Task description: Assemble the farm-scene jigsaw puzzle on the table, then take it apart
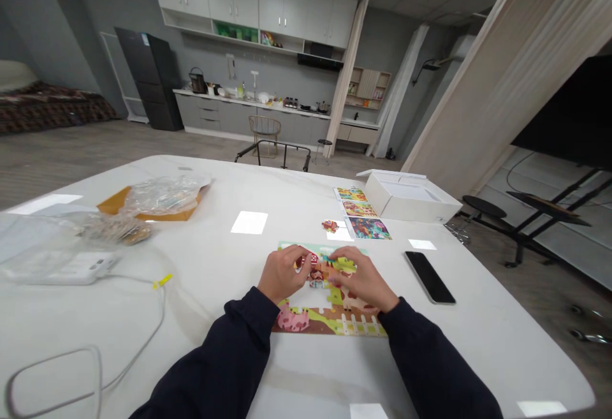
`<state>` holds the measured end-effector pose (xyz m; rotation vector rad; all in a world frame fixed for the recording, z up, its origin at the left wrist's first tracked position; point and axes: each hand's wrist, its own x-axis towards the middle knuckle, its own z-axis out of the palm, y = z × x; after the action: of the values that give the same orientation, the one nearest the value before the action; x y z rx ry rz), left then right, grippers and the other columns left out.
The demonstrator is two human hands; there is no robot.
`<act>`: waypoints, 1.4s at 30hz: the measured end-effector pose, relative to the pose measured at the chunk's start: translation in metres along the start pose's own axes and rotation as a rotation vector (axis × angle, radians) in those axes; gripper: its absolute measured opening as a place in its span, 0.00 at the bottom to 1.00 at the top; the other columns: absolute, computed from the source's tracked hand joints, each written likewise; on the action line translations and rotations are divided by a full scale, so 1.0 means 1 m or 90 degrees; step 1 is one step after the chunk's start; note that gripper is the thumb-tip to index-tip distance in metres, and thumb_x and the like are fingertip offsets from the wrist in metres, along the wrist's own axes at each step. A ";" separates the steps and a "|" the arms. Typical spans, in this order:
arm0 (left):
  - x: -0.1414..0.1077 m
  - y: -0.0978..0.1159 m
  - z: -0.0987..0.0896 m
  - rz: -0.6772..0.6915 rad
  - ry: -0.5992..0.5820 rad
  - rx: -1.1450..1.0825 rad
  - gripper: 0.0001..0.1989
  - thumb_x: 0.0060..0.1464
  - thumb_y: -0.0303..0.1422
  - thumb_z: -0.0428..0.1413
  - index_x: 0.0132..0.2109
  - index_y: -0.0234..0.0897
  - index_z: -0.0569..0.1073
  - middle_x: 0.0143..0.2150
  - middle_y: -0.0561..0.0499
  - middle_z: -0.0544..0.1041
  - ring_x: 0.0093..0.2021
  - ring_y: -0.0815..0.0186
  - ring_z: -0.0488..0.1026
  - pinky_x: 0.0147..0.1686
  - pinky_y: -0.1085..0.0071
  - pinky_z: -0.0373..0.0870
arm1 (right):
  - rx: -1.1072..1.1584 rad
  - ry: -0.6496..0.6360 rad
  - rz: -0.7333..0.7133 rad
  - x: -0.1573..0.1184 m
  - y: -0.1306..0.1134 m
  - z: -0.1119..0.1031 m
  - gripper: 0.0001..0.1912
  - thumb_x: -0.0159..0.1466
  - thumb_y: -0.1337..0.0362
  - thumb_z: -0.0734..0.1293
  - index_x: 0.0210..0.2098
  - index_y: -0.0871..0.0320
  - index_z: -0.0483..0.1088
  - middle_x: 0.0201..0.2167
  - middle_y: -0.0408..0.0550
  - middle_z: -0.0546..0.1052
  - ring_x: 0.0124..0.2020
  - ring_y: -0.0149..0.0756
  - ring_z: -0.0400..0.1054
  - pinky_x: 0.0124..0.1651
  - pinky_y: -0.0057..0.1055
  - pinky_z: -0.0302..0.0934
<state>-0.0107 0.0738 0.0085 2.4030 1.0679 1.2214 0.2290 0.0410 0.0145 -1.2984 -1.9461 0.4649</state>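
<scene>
Lengthwise the puzzle (294,321) runs sideways, fence (354,326) toward wearer, grip of left hand (284,273) and right hand (362,280) unclear.

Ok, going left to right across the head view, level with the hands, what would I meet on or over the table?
White device, yellow tag, left hand, right hand, phone.
</scene>
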 end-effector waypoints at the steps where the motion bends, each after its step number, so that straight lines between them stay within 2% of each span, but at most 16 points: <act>1: 0.000 0.002 -0.002 0.016 -0.025 -0.016 0.10 0.65 0.32 0.51 0.39 0.39 0.76 0.33 0.49 0.79 0.34 0.64 0.76 0.38 0.68 0.70 | 0.012 -0.021 -0.002 -0.014 -0.005 0.003 0.19 0.58 0.56 0.79 0.47 0.48 0.77 0.48 0.49 0.79 0.52 0.47 0.72 0.57 0.47 0.66; 3: 0.000 0.004 -0.004 0.065 -0.111 -0.052 0.08 0.63 0.32 0.54 0.40 0.39 0.78 0.33 0.50 0.79 0.35 0.64 0.76 0.39 0.68 0.71 | 0.032 -0.054 -0.012 -0.031 -0.008 0.009 0.20 0.57 0.57 0.79 0.48 0.48 0.77 0.48 0.49 0.78 0.53 0.48 0.71 0.58 0.47 0.66; 6: -0.001 0.002 -0.006 0.104 -0.243 -0.086 0.06 0.58 0.33 0.59 0.41 0.42 0.81 0.36 0.51 0.80 0.38 0.63 0.78 0.43 0.68 0.73 | 0.048 -0.064 -0.030 -0.037 -0.003 0.017 0.22 0.56 0.57 0.80 0.49 0.48 0.77 0.48 0.50 0.78 0.53 0.49 0.71 0.58 0.48 0.65; 12: -0.003 -0.006 -0.003 0.074 -0.325 -0.079 0.05 0.56 0.35 0.64 0.40 0.47 0.83 0.42 0.52 0.82 0.44 0.61 0.79 0.49 0.67 0.73 | 0.067 -0.082 -0.029 -0.036 0.006 0.026 0.23 0.54 0.54 0.81 0.47 0.50 0.77 0.46 0.50 0.78 0.52 0.48 0.71 0.56 0.47 0.66; 19: -0.005 -0.009 0.001 0.051 -0.360 -0.049 0.06 0.54 0.34 0.66 0.41 0.47 0.84 0.44 0.53 0.81 0.47 0.61 0.78 0.49 0.69 0.72 | 0.062 -0.081 -0.041 -0.041 0.011 0.036 0.24 0.50 0.52 0.83 0.43 0.50 0.79 0.44 0.49 0.79 0.51 0.47 0.71 0.57 0.47 0.66; 24: -0.004 -0.015 0.004 0.012 -0.386 -0.046 0.10 0.51 0.35 0.69 0.43 0.46 0.83 0.46 0.52 0.80 0.48 0.60 0.77 0.51 0.69 0.70 | 0.064 -0.091 -0.043 -0.041 0.012 0.034 0.25 0.53 0.52 0.82 0.48 0.49 0.79 0.47 0.50 0.79 0.52 0.48 0.71 0.58 0.47 0.65; 28: -0.004 -0.018 0.005 0.002 -0.393 -0.053 0.12 0.51 0.33 0.69 0.44 0.46 0.83 0.46 0.52 0.80 0.49 0.60 0.77 0.52 0.69 0.70 | 0.067 -0.081 -0.047 -0.040 0.010 0.031 0.23 0.54 0.53 0.81 0.48 0.49 0.79 0.45 0.50 0.79 0.50 0.47 0.72 0.56 0.47 0.66; 32: -0.005 -0.015 0.004 0.005 -0.391 -0.051 0.09 0.54 0.34 0.67 0.44 0.45 0.82 0.45 0.51 0.80 0.48 0.60 0.77 0.51 0.69 0.70 | 0.062 -0.072 -0.051 -0.040 0.010 0.031 0.22 0.54 0.54 0.81 0.46 0.50 0.80 0.43 0.49 0.80 0.48 0.47 0.73 0.54 0.46 0.67; 42: -0.005 -0.008 0.003 0.015 -0.392 -0.036 0.12 0.52 0.37 0.69 0.44 0.43 0.81 0.45 0.51 0.80 0.45 0.60 0.77 0.47 0.69 0.70 | 0.058 -0.083 -0.050 -0.039 0.004 0.027 0.20 0.56 0.54 0.80 0.46 0.50 0.79 0.43 0.50 0.80 0.48 0.46 0.72 0.54 0.45 0.67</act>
<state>-0.0140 0.0759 -0.0002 2.4898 0.7934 0.4379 0.2196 0.0102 -0.0204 -1.1558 -2.0500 0.6055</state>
